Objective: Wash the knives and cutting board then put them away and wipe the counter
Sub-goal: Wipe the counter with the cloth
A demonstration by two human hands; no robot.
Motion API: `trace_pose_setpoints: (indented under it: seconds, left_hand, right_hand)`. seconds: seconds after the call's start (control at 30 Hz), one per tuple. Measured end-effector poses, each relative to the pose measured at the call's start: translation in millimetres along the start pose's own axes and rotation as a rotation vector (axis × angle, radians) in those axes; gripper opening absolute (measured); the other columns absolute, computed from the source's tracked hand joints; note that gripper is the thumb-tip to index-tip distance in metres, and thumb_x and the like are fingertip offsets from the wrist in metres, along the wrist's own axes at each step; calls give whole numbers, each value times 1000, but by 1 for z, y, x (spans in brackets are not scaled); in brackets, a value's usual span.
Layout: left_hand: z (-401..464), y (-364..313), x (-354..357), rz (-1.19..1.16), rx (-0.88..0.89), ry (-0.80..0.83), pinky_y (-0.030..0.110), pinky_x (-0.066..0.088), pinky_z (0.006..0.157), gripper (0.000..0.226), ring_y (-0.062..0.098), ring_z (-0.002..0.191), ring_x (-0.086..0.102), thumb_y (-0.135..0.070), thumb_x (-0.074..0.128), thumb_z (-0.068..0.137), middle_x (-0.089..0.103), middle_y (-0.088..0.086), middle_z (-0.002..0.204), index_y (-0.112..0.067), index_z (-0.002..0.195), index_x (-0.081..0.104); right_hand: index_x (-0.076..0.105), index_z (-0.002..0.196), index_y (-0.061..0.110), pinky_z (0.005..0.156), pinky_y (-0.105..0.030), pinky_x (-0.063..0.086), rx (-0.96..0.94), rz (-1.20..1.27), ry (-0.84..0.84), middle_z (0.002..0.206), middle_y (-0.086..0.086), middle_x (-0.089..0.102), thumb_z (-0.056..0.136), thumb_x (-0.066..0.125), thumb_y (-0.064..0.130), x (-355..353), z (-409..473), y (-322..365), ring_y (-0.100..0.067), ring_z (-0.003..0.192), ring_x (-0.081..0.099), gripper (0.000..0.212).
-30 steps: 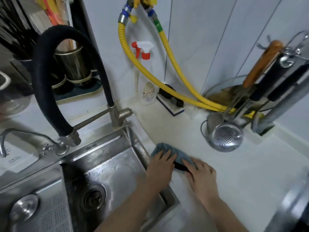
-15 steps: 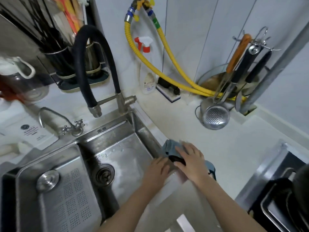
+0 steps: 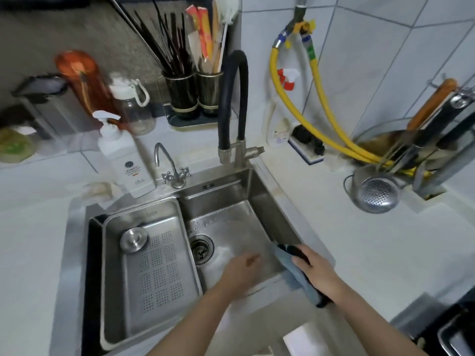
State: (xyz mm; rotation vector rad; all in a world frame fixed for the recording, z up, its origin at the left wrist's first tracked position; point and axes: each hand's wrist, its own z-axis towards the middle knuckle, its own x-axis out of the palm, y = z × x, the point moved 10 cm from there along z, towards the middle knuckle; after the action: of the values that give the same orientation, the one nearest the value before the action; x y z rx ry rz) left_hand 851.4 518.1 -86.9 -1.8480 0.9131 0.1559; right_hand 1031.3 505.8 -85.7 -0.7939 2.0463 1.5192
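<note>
My right hand (image 3: 314, 272) grips a blue-grey cloth with a black edge (image 3: 293, 268) at the right rim of the steel sink (image 3: 259, 199), where the sink meets the white counter (image 3: 372, 253). The cloth drapes over the rim and partly under my palm. My left hand (image 3: 243, 269) hangs over the sink basin with loosely curled fingers and holds nothing. Knives with black and wooden handles (image 3: 434, 116) stand in a wire rack (image 3: 411, 155) at the right wall. No cutting board is plainly visible.
A black hose tap (image 3: 232, 104) arches over the sink, with a small tap (image 3: 167, 163) beside it. A perforated steel tray (image 3: 151, 265) fills the left basin. A soap bottle (image 3: 123, 155), utensil holders (image 3: 192, 96), yellow hoses (image 3: 321, 119), a spray bottle (image 3: 279, 124) and a strainer (image 3: 377, 194) line the back.
Both hands drew the cloth along the counter toward the sink's front right corner. My left hand came off the cloth and moved over the basin. The view pulled back and left.
</note>
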Motion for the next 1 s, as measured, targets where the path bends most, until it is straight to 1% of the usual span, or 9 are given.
trace_pose_setpoints:
  seconds: [0.13, 0.23, 0.4, 0.5, 0.6, 0.7, 0.8, 0.93, 1.0]
  left_hand:
    - [-8, -2, -29, -424, -182, 10, 30, 54, 71, 45, 25, 86, 66, -47, 52, 92, 64, 10, 104, -16, 124, 56]
    - [-15, -23, -56, -680, -188, 46, 35, 60, 70, 48, 27, 75, 68, -54, 66, 80, 68, 14, 85, -11, 101, 63]
    - [-28, -69, -119, -758, 14, -65, 31, 60, 64, 27, 19, 78, 70, -16, 77, 78, 71, 12, 93, -7, 100, 66]
    - [-43, -86, -158, -805, 51, -138, 27, 58, 57, 43, 25, 87, 70, -7, 76, 77, 69, 16, 105, -4, 116, 58]
    - [-58, -120, -193, -833, 155, -166, 25, 56, 52, 43, 22, 81, 70, -2, 72, 78, 67, 13, 102, -6, 118, 55]
    - [-70, -155, -230, -912, 268, -199, 31, 61, 60, 37, 19, 76, 71, 2, 66, 82, 68, 10, 98, -10, 115, 55]
    - [-69, -178, -265, -1003, 345, -226, 37, 61, 71, 41, 24, 85, 70, 2, 64, 84, 68, 12, 103, -8, 122, 52]
    - [-61, -196, -301, -1110, 368, -322, 30, 60, 57, 41, 25, 84, 67, 4, 61, 85, 66, 15, 104, -6, 124, 51]
    - [-55, -207, -317, -1082, 396, -362, 37, 59, 75, 39, 27, 91, 65, 4, 62, 85, 65, 14, 105, -8, 120, 52]
  right_hand:
    - [51, 102, 27, 73, -8, 42, -56, 172, 79, 96, 12, 60, 95, 52, 20, 9, 1, 55, -8, 93, 59, 10]
    - [55, 104, 32, 77, -9, 42, -209, 182, 71, 98, 21, 60, 91, 58, 18, -1, 2, 117, 13, 90, 57, 19]
    - [60, 109, 44, 101, -20, 38, -401, 241, 92, 131, 16, 50, 80, 70, 35, -23, 6, 187, 2, 122, 46, 32]
    - [62, 112, 30, 91, -18, 47, -366, 568, 88, 122, 11, 61, 87, 61, 27, -51, 9, 207, -4, 115, 56, 24]
    - [57, 121, 25, 99, -26, 46, -326, 634, 183, 123, 6, 63, 84, 57, 38, -63, 14, 224, -5, 115, 58, 40]
    - [61, 121, 22, 97, -30, 47, -286, 673, 275, 118, 3, 67, 93, 44, 43, -68, 23, 239, -11, 112, 61, 39]
    - [71, 108, 13, 88, -31, 53, -240, 1040, 335, 112, -9, 70, 94, 44, 28, -91, 28, 263, -20, 102, 67, 34]
    - [62, 113, 11, 87, -46, 51, -221, 1235, 185, 117, -18, 60, 85, 48, 9, -140, 54, 279, -29, 99, 61, 32]
    - [59, 111, 13, 70, -38, 59, -219, 1227, 87, 117, -18, 58, 87, 49, 5, -164, 68, 289, -26, 96, 62, 28]
